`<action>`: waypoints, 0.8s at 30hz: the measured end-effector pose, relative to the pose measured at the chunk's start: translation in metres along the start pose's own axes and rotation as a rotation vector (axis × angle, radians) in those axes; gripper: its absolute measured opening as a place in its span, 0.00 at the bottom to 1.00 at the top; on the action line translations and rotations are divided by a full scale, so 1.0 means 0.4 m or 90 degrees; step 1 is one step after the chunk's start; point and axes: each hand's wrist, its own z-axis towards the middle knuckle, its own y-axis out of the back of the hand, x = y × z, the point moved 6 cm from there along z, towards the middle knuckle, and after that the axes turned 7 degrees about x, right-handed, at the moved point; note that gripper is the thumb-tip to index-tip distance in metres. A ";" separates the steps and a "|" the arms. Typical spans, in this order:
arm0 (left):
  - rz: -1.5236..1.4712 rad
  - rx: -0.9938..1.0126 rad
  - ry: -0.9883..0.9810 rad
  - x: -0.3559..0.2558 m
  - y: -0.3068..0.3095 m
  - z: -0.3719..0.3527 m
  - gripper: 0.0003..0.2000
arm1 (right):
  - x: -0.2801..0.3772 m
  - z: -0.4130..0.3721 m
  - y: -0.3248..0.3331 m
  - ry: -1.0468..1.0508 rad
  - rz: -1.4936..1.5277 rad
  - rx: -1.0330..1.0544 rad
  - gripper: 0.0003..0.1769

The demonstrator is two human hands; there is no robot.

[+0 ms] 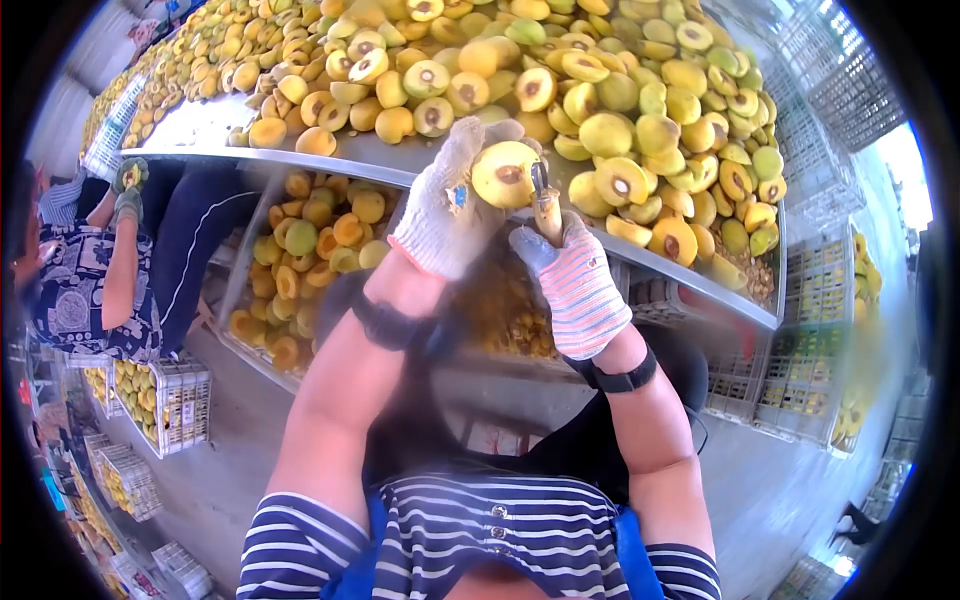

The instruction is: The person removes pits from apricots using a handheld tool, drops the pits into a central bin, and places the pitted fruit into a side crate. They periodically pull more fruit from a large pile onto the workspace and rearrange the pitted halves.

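My left hand [450, 205], in a white knitted glove, grips a halved yellow peach [497, 176] with its cut face and brown centre turned toward me. In my right hand [582, 292], gloved in striped knit, is a pitting knife [547, 212] with a wooden handle and a narrow metal loop. That loop is right at the right edge of the peach half, beside its brown centre. Both hands are over the near edge of a metal table [385, 160] heaped with halved peaches [610, 130], many with the pit side showing.
A crate of peach halves [305, 265] is below the table at left, and a pile of small brown bits [510, 310] lies below my hands. Another person [110, 270] sits at far left, a gloved hand around a fruit. Plastic crates [815, 330] stand at right.
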 end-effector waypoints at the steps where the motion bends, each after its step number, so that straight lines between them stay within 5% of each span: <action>1: 0.020 0.016 -0.017 -0.003 0.007 -0.003 0.21 | -0.019 0.017 -0.013 -0.009 0.026 0.016 0.14; 4: 0.119 0.036 -0.067 -0.018 0.019 -0.008 0.20 | -0.054 0.049 -0.044 -0.061 0.060 0.043 0.11; 6: 0.210 0.010 -0.075 -0.040 0.020 -0.020 0.13 | -0.050 0.069 -0.063 0.062 -0.067 0.034 0.10; 10: 0.163 -0.063 -0.077 -0.050 0.050 -0.023 0.14 | -0.031 0.071 -0.097 0.030 -0.053 0.054 0.10; 12: 0.151 -0.053 -0.111 -0.057 0.044 -0.038 0.18 | -0.031 0.034 -0.117 -0.179 0.219 0.203 0.13; 14: 0.140 -0.093 -0.084 -0.055 0.026 -0.052 0.18 | -0.040 0.031 -0.125 -0.225 0.230 0.237 0.15; 16: 0.131 -0.127 -0.059 -0.034 0.036 -0.053 0.18 | -0.061 0.064 -0.116 -0.056 0.077 0.118 0.13; 18: 0.359 -0.098 -0.172 -0.030 0.056 -0.045 0.18 | -0.041 0.059 -0.092 0.008 0.038 0.119 0.12; 20: 0.406 -0.069 -0.180 -0.035 0.047 -0.046 0.18 | -0.046 0.023 -0.090 -0.156 0.181 0.239 0.11; 22: 0.486 -0.023 -0.190 -0.036 0.036 -0.051 0.17 | -0.048 0.023 -0.096 -0.062 0.183 0.238 0.11; 24: 0.464 -0.021 -0.190 -0.028 0.013 -0.055 0.17 | -0.072 0.023 -0.075 -0.165 0.195 0.220 0.12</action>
